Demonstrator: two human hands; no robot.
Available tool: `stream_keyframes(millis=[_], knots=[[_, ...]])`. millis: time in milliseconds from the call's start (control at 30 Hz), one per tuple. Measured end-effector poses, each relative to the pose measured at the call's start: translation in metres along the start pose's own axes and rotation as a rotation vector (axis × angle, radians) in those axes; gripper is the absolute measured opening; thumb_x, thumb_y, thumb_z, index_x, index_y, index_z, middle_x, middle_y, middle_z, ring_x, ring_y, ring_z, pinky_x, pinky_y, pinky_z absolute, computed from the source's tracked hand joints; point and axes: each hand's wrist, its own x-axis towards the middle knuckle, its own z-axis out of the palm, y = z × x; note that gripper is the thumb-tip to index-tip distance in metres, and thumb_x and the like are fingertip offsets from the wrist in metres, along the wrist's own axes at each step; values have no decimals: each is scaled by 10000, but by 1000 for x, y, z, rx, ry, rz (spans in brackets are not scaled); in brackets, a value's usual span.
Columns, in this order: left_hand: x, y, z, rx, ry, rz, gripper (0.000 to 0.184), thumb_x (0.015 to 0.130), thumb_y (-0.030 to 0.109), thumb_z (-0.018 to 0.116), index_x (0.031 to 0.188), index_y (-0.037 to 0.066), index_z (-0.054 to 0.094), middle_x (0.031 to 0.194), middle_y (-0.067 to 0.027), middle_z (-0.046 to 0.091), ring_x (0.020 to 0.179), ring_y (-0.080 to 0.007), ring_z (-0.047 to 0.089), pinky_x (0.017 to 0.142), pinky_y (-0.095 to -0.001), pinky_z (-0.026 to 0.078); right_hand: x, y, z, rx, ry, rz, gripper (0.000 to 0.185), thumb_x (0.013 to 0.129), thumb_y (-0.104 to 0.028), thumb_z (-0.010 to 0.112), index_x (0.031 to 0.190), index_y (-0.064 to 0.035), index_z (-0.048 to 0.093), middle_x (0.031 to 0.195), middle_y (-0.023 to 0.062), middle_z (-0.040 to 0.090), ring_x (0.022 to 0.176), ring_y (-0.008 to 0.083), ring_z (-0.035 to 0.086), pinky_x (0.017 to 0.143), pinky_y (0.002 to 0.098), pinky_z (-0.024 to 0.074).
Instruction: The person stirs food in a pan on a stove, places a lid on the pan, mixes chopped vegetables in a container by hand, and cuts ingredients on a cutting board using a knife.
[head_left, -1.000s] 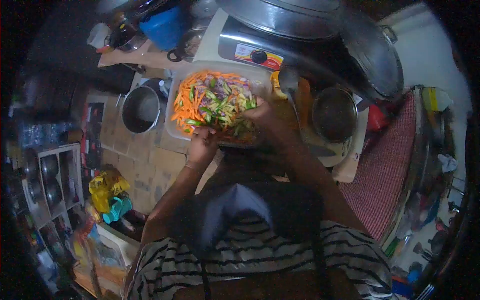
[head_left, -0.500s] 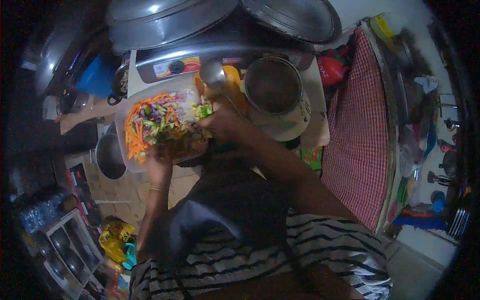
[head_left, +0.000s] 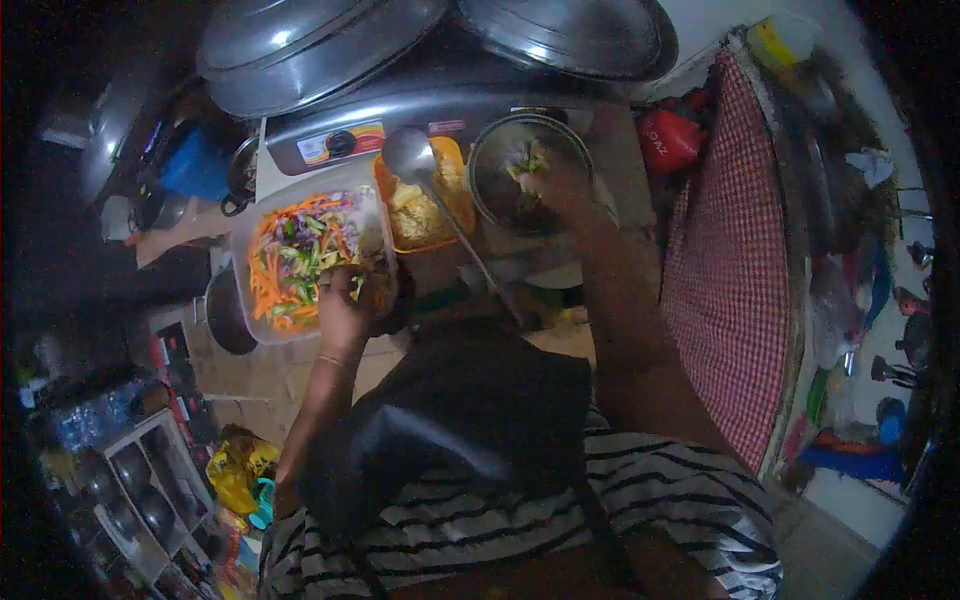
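A clear plastic container (head_left: 240, 275) holds shredded carrot, purple cabbage and green pieces. My left hand (head_left: 343, 315) is inside its near right part, fingers curled round some chopped vegetables (head_left: 354, 287). Over the dark round pot (head_left: 482, 205) on the right, my right hand (head_left: 560, 190) reaches in, slightly blurred, with a clump of chopped vegetables (head_left: 527, 160) at its fingertips. Between container and pot sits an orange tub (head_left: 452, 155) of yellowish food. A metal ladle (head_left: 408, 155) lies across this tub, its handle pointing toward me.
Large metal lids (head_left: 300, 60) stand behind the stove (head_left: 400, 125). A red checked cloth (head_left: 725, 270) hangs at the right. Another pot (head_left: 230, 315) is below the container on the left. Another person's arm (head_left: 185, 235) extends in from the left, near a blue container (head_left: 195, 165).
My right hand has moved right, from the container to over the pot, carrying chopped vegetables. My left hand has shifted from the container's near edge in among the vegetables.
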Motion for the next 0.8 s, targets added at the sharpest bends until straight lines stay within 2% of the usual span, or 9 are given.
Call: stream_keyframes(millis=[100,167,233,300,400,500,567,700,800], knots=[[-10,-9,1,-80,64,-10,244,801,67,744,1027,38,660,983,-154,627,859,-326,625,742,-404,537,8,7,-27,-121,-146,56,440,896,-122,612,1335,-123,605,1291,154,641,1186,316,617,1021,405,479],[-16,-15,-1,-72,63,-35,240,803,64,741,1025,30,659,983,-155,624,860,-326,625,738,-409,535,33,26,-41,279,-380,260,387,894,-91,587,1271,-152,646,1307,152,632,1206,333,603,1040,402,470],[-24,-23,-3,-54,67,-52,236,805,60,735,1024,21,657,981,-158,620,857,-328,626,735,-411,534,41,47,-44,153,-340,133,351,878,-82,590,1207,-168,676,1299,147,633,1200,339,600,1041,399,470],[-33,-29,-7,-21,69,-62,230,809,53,725,1024,11,654,978,-162,615,851,-332,628,734,-412,534,32,62,-28,-481,1,-324,315,847,-94,621,1144,-171,695,1268,140,642,1170,336,608,1025,396,481],[-42,-27,-16,10,90,-37,223,815,45,712,1029,13,658,992,-179,620,862,-350,640,747,-427,537,34,59,-28,-25,34,-141,327,818,-120,658,1143,-131,690,1245,132,649,1146,336,613,1024,413,480],[-53,-27,-25,-3,64,-149,243,810,33,707,1046,19,654,1014,-201,626,882,-379,648,767,-450,538,37,55,-24,-378,131,-128,379,786,-138,703,1162,-90,681,1240,138,650,1155,351,606,1025,429,475],[-57,-30,-29,22,133,-115,253,807,43,712,1051,27,650,1028,-207,631,909,-395,646,780,-463,537,11,-14,-44,-348,146,-134,389,762,-131,722,1144,-72,676,1223,156,649,1153,363,601,1018,444,478],[-67,-44,-39,204,265,-67,252,803,78,726,1034,32,636,1036,-214,632,926,-414,638,782,-469,535,1,-67,-14,-274,343,-373,358,754,-115,717,1103,-56,663,1126,190,644,1078,388,600,927,472,500],[-72,-48,-43,68,190,-409,237,814,123,740,1007,34,635,989,-191,649,941,-349,660,779,-456,540,-10,-134,39,-18,148,-402,321,783,-95,676,1100,-51,652,1048,200,627,1012,397,596,852,496,503]])
